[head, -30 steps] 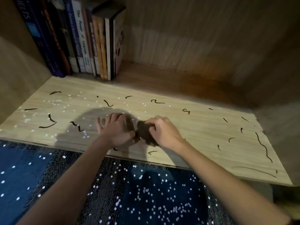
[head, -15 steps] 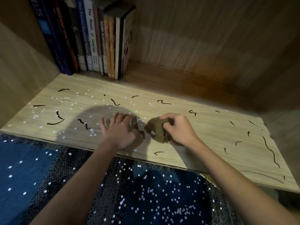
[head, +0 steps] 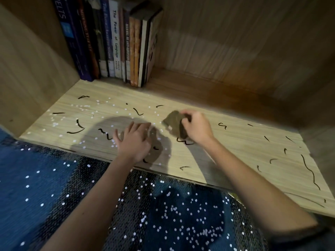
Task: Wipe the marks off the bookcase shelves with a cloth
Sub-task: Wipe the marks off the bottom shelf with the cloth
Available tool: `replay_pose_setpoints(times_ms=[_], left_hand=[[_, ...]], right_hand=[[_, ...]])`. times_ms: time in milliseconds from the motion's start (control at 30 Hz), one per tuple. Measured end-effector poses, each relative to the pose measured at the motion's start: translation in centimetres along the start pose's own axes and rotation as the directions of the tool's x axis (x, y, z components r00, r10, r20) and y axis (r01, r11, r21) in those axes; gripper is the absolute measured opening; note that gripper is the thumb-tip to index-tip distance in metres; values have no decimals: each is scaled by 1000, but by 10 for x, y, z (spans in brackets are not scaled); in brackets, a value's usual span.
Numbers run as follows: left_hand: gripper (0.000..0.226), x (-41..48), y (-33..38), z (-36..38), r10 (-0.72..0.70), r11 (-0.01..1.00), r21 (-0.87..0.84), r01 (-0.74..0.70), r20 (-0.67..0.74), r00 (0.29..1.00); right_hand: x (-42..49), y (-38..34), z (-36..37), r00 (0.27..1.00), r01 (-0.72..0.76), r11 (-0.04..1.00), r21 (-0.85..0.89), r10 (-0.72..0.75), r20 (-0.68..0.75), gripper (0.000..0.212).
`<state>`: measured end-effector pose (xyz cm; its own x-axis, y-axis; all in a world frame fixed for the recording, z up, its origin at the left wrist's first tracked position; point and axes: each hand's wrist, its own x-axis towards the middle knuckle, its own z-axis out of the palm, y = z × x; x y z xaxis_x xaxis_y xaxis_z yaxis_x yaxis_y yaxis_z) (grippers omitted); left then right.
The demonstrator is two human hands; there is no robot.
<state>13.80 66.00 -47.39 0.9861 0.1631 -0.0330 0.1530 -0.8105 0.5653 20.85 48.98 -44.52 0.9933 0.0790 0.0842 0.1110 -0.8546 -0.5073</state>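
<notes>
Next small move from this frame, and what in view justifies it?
Probably draw the cloth, gripped in the right hand, slightly toward the front edge of the shelf and over the black squiggle just on its near side. That mark lies closest to the cloth, and the left hand rests clear of that path.

Books (head: 116, 42) cropped by top edge; cloth (head: 172, 120) partly under right hand (head: 197, 128)

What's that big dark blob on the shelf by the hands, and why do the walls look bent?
Head view: the blob is a shadow on the shelf around the left hand, probably the person's own; the right hand and cloth look slightly blurred; the wide-angle lens bows the walls.
</notes>
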Motion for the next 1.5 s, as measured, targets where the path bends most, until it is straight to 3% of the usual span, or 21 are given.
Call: replay_pose_setpoints(times_ms=[67, 133, 267, 400, 500, 600, 667, 800, 867, 1000, 1100, 1200, 1500], left_hand=[[39, -8, -6, -1, -20, 1000, -14, 19, -88, 996], [41, -20, -14, 0, -28, 1000, -8, 27, -132, 991], [38, -44, -35, -1, -65, 998, -18, 63, -227, 972], [35, -69, -48, 10, -52, 998, 5, 56, -309, 950], [43, -85, -49, 16, -30, 1000, -10, 28, -337, 941], [32, -95, -50, 15, -48, 998, -54, 32, -340, 939], [29, -102, -48, 14, -68, 995, -93, 40, -321, 945], [36, -114, -44, 7, -60, 996, -82, 39, -273, 960], [39, -116, -43, -2, 23, 999, 39, -16, -200, 980], [46, -108, -29, -26, 112, 971, 216, -99, -46, 993], [49, -103, -38, -30, 89, 950, 303, -80, -14, 996], [53, -100, -50, -29, 68, 928, 366, -64, 2, 998], [53, -97, -12, -22, -185, 922, 357, 148, 71, 980]], right_hand=[[33, 5, 2, 999, 0, 987, -163, -8, -46, 35], [42, 5, 15, 999, 42, 969, -243, -42, 7, 37], [-11, -16, 32, 970, 234, 957, -173, -217, 112, 35], [-94, -22, 16, 889, 405, 911, -81, -372, 269, 34], [-126, -13, 2, 890, 339, 940, 31, -331, 314, 32], [-120, -18, -4, 956, 242, 970, -30, -233, 176, 34], [-123, -25, -1, 962, 241, 961, -135, -219, 161, 36], [-163, -40, 5, 906, 305, 934, -188, -225, 358, 36], [-166, -45, -2, 920, 287, 946, -147, -230, 316, 35], [-168, -36, 0, 966, 259, 948, -187, -248, 79, 35], [-173, -22, 17, 952, 300, 943, -147, -285, 112, 30], [-172, -16, 17, 950, 299, 952, -66, -304, -76, 27], [-156, -20, 0, 929, 361, 929, -87, -349, 122, 28]])
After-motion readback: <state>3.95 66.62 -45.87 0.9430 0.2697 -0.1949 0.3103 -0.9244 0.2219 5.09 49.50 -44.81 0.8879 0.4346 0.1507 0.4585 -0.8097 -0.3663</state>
